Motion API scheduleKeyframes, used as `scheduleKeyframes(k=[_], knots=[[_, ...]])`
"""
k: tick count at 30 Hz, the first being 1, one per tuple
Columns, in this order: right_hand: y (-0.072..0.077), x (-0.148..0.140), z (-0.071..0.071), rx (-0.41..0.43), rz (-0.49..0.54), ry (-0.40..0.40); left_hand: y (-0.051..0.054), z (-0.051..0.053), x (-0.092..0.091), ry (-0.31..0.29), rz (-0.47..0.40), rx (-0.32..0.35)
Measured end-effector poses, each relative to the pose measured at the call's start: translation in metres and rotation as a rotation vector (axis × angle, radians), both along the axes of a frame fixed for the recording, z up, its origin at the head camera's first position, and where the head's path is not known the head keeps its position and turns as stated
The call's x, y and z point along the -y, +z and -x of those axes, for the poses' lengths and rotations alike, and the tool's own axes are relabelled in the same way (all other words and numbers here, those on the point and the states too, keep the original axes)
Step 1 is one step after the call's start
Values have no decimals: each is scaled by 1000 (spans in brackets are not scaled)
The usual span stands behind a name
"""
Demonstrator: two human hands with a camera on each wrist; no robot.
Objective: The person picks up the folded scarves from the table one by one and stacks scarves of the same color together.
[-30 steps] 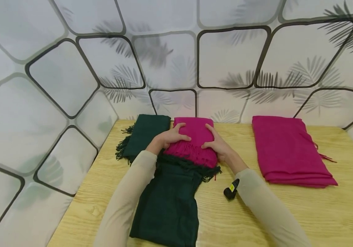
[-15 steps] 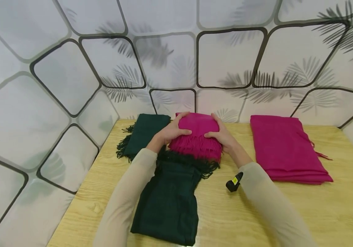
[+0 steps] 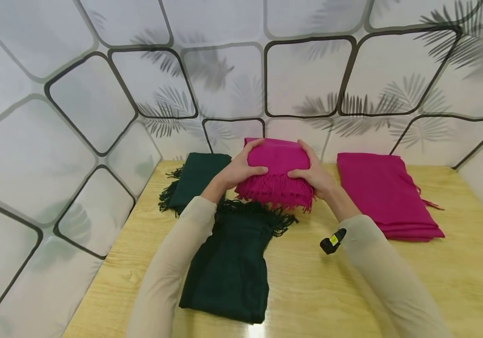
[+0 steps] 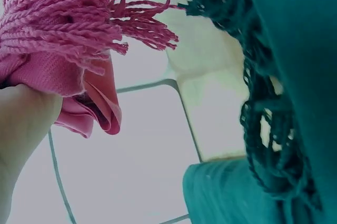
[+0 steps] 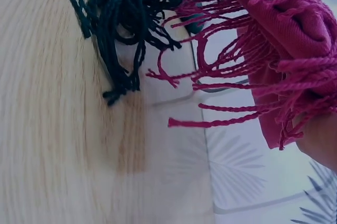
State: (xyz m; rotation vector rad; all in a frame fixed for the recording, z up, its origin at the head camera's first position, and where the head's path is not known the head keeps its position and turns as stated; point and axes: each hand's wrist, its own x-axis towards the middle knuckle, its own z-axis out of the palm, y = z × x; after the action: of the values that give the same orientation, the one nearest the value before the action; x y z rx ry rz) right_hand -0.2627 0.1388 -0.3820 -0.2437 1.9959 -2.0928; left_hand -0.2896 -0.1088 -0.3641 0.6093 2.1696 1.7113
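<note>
Between both hands a folded magenta scarf [image 3: 279, 159] is held up off the table, its fringe hanging toward me. My left hand [image 3: 242, 168] grips its left side, thumb on top; my right hand [image 3: 315, 174] grips the right side the same way. The undersides of both hands' fingers are hidden by the cloth. Below lies a dark green folded scarf [image 3: 228, 267], its fringe at the far end. In the left wrist view the magenta fringe [image 4: 63, 24] hangs beside green cloth [image 4: 310, 50]; the right wrist view shows loose magenta strands [image 5: 226, 84] clear of the table.
Another dark green folded scarf [image 3: 201, 178] lies at the back left, fringe to the left. A second magenta scarf [image 3: 382, 197] lies folded on the right of the wooden table [image 3: 309, 291]. Patterned fabric [image 3: 224, 75] stands behind and at the left. A black strap end [image 3: 332, 241] hangs by the right sleeve.
Both hands have raised the magenta scarf off the dark green one and carried it a little to the right and away. The view has shifted slightly.
</note>
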Motion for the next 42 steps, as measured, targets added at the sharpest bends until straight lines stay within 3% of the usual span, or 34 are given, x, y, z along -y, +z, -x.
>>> scheduleKeyframes(k=[12, 22, 34, 42], knots=[[15, -21, -31, -48, -19, 10, 14, -28, -13, -41, 1, -70], [19, -30, -57, -97, -55, 7, 14, -52, -20, -73, -51, -116], [9, -30, -89, -144, -21, 19, 1, -87, -20, -83, -79, -177], [0, -27, -109, -134, 27, 30, -14, -108, -17, -68, -140, -165]])
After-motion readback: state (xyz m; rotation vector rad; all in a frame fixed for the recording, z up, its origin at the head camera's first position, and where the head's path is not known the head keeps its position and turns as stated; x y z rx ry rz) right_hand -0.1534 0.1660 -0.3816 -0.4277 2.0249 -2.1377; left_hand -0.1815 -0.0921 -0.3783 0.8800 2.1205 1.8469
